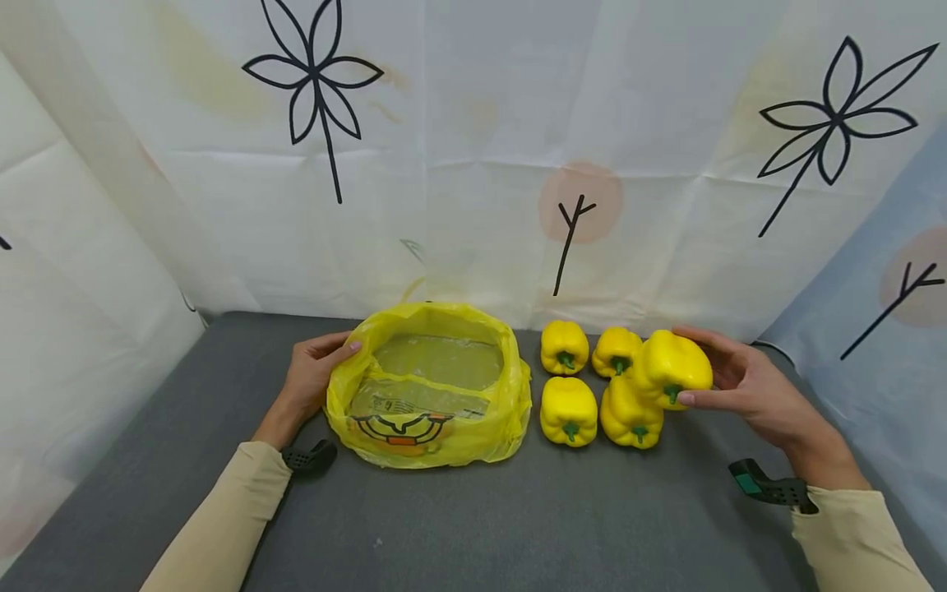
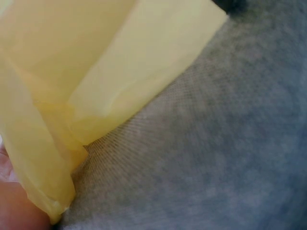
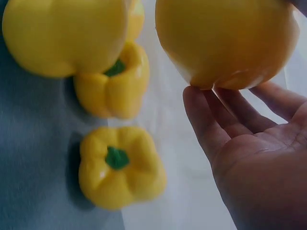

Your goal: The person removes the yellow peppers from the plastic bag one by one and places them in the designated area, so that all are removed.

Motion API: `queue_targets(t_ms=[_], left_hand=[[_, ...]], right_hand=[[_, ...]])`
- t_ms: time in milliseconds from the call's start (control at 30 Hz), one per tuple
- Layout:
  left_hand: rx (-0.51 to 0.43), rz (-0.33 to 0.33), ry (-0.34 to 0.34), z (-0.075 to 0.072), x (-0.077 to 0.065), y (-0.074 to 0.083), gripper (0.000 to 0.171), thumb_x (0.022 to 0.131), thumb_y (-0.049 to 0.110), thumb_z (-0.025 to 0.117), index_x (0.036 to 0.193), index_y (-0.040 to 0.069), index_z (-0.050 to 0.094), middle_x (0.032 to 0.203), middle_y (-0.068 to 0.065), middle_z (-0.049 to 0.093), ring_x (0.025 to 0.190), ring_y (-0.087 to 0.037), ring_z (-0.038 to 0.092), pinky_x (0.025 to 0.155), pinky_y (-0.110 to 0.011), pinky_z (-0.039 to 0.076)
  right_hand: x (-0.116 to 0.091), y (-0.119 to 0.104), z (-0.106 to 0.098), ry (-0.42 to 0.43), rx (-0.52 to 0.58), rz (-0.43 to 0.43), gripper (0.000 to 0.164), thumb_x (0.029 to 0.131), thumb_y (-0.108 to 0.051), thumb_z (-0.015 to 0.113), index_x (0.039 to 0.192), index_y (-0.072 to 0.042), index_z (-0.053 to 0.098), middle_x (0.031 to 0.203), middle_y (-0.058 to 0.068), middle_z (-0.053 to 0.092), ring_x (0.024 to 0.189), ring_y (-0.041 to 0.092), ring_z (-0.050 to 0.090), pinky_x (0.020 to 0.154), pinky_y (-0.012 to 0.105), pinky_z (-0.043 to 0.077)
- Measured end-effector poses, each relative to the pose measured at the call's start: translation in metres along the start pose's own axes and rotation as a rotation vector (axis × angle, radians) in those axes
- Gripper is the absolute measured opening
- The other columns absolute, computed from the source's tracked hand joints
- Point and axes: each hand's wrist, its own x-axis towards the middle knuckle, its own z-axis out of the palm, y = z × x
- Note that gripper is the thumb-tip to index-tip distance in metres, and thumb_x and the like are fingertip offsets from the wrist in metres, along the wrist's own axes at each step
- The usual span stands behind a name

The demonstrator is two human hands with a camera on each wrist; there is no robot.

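A yellow plastic bag (image 1: 429,444) stands on the grey table with its mouth spread wide and a printed dark-and-orange design on its front. My left hand (image 1: 314,366) pinches the bag's left rim, thumb on the near side; the left wrist view shows the thin film of the bag (image 2: 53,158) close up. My right hand (image 1: 747,386) holds a yellow bell pepper (image 1: 673,362) by its right side, raised over the others. From the right wrist, fingertips touch the end of that bell pepper (image 3: 225,43). Its green stem faces the front in the head view.
Several more yellow bell peppers stand between the bag and my right hand: front left (image 1: 568,407), back left (image 1: 564,345), back right (image 1: 616,349) and front right (image 1: 631,419). A white patterned curtain (image 1: 481,230) hangs right behind the table (image 1: 473,526).
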Motion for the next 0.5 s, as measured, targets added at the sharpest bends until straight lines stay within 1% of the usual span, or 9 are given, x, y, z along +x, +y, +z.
queue_targets(t_ms=[200, 433, 500], left_hand=[[-0.012, -0.004, 0.001, -0.001, -0.001, -0.001, 0.034, 0.1, 0.004, 0.065, 0.131, -0.009, 0.063, 0.112, -0.001, 0.074, 0.091, -0.016, 0.073, 0.077, -0.029, 0.062], [-0.011, 0.001, 0.004, 0.0, -0.002, 0.0, 0.033, 0.1, 0.005, 0.065, 0.131, -0.007, 0.065, 0.112, -0.001, 0.074, 0.091, -0.016, 0.073, 0.077, -0.029, 0.062], [-0.012, 0.001, 0.003, 0.0, -0.002, 0.0, 0.032, 0.1, 0.004, 0.065, 0.13, -0.007, 0.065, 0.112, -0.001, 0.074, 0.091, -0.016, 0.073, 0.077, -0.029, 0.062]], right_hand=[[-0.007, 0.007, -0.012, -0.011, -0.007, 0.019, 0.078, 0.09, 0.019, 0.063, 0.157, -0.009, 0.036, 0.147, -0.006, 0.047, 0.123, 0.002, 0.055, 0.091, 0.015, 0.052], [-0.021, 0.013, -0.021, -0.025, -0.058, 0.05, 0.077, 0.091, 0.019, 0.062, 0.158, -0.001, 0.03, 0.148, -0.009, 0.045, 0.123, 0.001, 0.055, 0.09, 0.017, 0.054], [-0.025, 0.015, -0.023, -0.025, -0.083, 0.069, 0.077, 0.092, 0.017, 0.063, 0.158, -0.001, 0.03, 0.147, -0.01, 0.044, 0.122, 0.0, 0.055, 0.089, 0.018, 0.055]])
